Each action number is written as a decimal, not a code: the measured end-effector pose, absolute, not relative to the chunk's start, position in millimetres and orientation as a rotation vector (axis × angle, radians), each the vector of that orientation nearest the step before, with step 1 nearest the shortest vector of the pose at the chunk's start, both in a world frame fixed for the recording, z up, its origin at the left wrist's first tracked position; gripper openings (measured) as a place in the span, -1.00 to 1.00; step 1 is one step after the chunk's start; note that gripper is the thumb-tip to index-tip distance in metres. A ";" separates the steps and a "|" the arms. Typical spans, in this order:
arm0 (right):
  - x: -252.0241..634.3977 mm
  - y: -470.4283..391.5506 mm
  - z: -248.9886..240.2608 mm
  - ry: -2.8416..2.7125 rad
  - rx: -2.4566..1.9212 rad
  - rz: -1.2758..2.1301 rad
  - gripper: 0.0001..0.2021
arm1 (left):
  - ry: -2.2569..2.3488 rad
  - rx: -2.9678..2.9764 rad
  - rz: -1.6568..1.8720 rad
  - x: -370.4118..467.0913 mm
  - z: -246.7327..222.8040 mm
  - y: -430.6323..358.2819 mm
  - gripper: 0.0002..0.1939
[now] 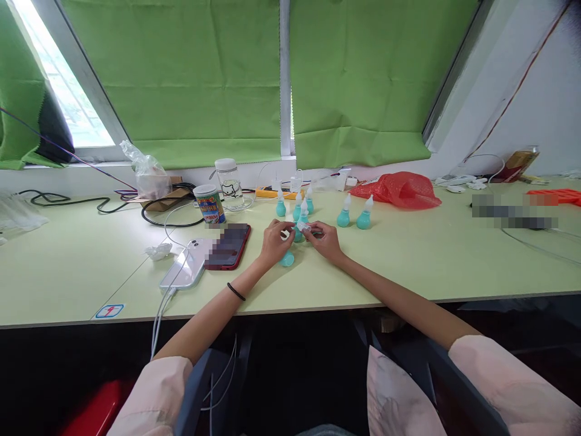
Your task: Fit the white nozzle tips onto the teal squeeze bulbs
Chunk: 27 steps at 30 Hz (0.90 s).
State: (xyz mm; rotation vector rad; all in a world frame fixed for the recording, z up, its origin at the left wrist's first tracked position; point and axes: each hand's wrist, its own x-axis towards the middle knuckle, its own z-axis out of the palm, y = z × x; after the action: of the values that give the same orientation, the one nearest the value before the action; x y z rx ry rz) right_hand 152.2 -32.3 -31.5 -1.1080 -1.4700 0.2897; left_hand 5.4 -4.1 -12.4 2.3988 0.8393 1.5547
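Observation:
My left hand (275, 242) is closed in a pinch, thumb and forefinger together; what sits between the tips is too small to make out. Close beside it, my right hand (325, 241) pinches a small clear plastic piece (303, 226). Behind the fingers stand several teal squeeze bulbs with clear pointed nozzles, among them one bulb (281, 208) at the left and another (310, 204) at the back. A further pair, bulb (344, 217) and bulb (364, 219), stands to the right. Below my left fingers a teal bulb (287, 259) lies on the table, no nozzle visible on it.
Left of my hands lie a red-edged phone (236, 248) and a pale phone (188, 266) with a white cable. A printed canister (209, 204) and a lidded jar (230, 184) stand behind them. A red plastic bag (399, 190) lies at the back right.

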 end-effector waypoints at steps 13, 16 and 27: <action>147.7 -36.9 -31.1 -1.479 -1.102 0.352 -0.68 | 0.805 2.616 1.537 5.4 -15.8 3.4 -0.90; 148.0 -37.4 -31.1 -1.505 -1.098 0.314 -0.68 | 0.828 2.614 1.486 4.6 -14.8 1.5 -0.91; 144.6 -37.2 -33.1 -1.572 -1.078 0.118 -0.76 | 0.889 2.615 1.409 5.5 -10.3 -4.0 -0.92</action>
State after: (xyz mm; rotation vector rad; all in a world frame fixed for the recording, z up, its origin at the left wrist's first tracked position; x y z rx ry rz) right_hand 144.6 -37.2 -33.1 -1.0779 -1.5721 0.1180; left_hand 5.5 -4.0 -10.3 2.6152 0.8890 1.4087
